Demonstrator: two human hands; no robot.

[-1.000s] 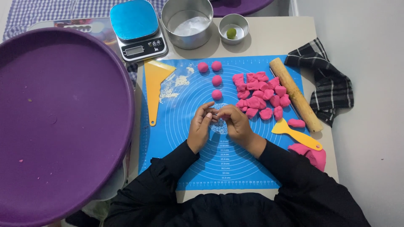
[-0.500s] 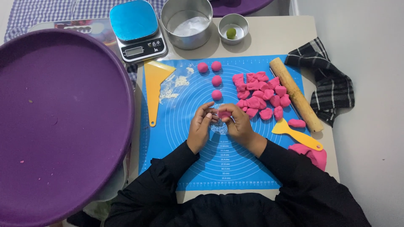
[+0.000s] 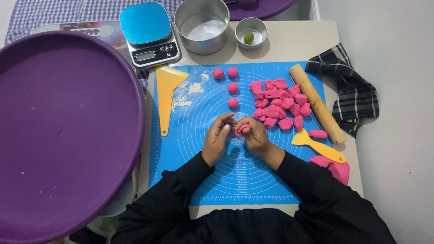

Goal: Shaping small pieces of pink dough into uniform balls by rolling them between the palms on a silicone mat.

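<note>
Head view: blue mat on beige table

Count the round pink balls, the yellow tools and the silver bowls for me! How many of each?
Round pink balls lined up on the blue mat: 4
Yellow tools, a big scraper and a small one: 2
Silver bowls, a large one and a small one: 2
Total: 8
</note>
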